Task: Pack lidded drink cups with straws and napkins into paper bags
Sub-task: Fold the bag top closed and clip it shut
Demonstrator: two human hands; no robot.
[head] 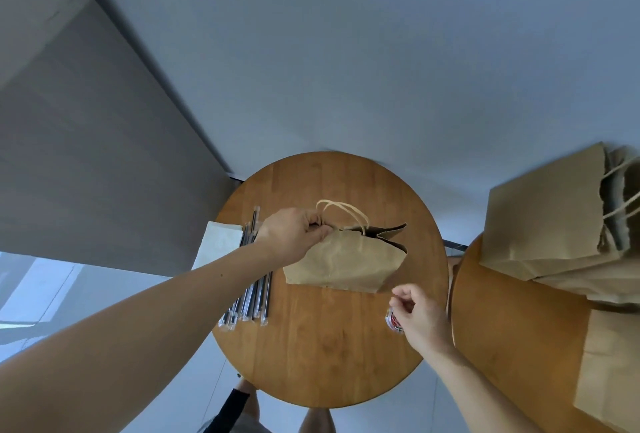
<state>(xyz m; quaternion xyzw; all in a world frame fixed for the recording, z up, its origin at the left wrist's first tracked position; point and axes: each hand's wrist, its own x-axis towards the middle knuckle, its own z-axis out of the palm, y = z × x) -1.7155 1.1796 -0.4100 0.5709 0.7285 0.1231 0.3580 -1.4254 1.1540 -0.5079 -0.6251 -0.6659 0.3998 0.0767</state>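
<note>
A brown paper bag (346,259) with twisted paper handles hangs tilted over the round wooden table (329,346), its mouth partly open toward the right. My left hand (294,235) pinches the bag at its top left edge, by the handles. My right hand (419,315) hovers below the bag's lower right corner, fingers loosely curled and holding nothing. Under that hand a lidded drink cup (393,321) with red print shows only at its edge. Several wrapped black straws (252,294) lie in a row on the table's left side. A stack of white napkins (216,245) lies left of the straws.
A second wooden table (512,346) stands at the right, carrying a pile of flat and standing paper bags (554,224). Another flat bag (609,363) lies at its near right. Pale floor surrounds both tables, and my legs show below the round table.
</note>
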